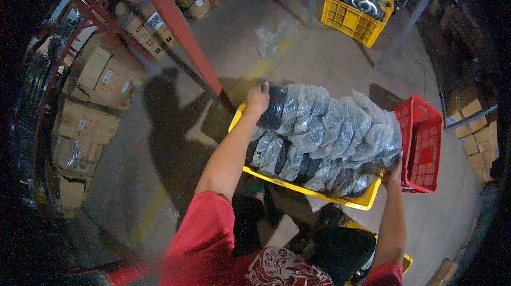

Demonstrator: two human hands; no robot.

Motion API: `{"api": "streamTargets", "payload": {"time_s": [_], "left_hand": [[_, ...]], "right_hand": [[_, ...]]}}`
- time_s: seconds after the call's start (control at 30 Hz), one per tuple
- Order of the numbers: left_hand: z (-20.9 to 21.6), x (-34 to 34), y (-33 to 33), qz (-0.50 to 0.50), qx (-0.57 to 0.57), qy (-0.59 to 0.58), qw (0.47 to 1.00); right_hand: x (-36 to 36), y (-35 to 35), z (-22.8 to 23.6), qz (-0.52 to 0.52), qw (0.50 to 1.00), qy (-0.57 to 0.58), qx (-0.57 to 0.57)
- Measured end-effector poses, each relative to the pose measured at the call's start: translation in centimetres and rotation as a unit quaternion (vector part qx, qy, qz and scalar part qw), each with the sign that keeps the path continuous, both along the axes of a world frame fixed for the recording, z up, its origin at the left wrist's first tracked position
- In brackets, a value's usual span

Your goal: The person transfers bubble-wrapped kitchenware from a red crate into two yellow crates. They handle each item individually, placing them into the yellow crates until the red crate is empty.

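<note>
A long row of bubble-wrapped, rounded dark pieces (330,118) lies lengthwise at the top of a yellow crate (298,186). My left hand (258,100) presses against its left end, thumb up, on a bare glossy black piece (271,108). At the right end, my right hand (394,173) holds the row from the side; its fingers are partly hidden. Below this row, more wrapped pieces (269,150) fill the crate. What kind of goods the wrapping covers, I cannot tell.
A red crate (421,147) stands right beside the yellow one. Farther off, another yellow crate (348,22) holds dark round goods. A red post (183,30) rises at the left, with cardboard boxes (88,131) beyond. Loose clear plastic (271,41) lies on the floor.
</note>
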State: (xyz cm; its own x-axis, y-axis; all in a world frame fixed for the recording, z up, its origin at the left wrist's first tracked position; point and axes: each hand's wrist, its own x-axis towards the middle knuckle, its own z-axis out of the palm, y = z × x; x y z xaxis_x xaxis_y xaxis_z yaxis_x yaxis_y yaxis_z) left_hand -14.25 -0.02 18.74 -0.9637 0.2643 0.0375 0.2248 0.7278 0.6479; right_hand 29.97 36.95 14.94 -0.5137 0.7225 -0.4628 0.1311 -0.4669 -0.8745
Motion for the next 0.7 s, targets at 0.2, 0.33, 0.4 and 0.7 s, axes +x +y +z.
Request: {"api": "streamTargets", "payload": {"time_s": [0.2,0.33,0.4,0.7], "left_hand": [[-4.6,-1.3,3.7,-0.016,-0.044,0.202,0.978],[-5.6,-0.8,5.4,-0.054,-0.119,0.090,0.987],[-5.2,-0.5,5.2,-0.077,-0.112,0.070,0.988],[-1.1,1.2,7.1,-0.059,0.002,0.001,0.998]], "right_hand": [[-1.7,0.0,2.1,0.102,0.990,0.093,-0.041],[-1.6,0.3,2.6,0.106,0.993,0.047,-0.031],[-1.7,0.5,2.7,0.092,0.996,0.001,-0.009],[-2.0,0.6,2.0,0.117,0.988,0.014,0.099]]}}
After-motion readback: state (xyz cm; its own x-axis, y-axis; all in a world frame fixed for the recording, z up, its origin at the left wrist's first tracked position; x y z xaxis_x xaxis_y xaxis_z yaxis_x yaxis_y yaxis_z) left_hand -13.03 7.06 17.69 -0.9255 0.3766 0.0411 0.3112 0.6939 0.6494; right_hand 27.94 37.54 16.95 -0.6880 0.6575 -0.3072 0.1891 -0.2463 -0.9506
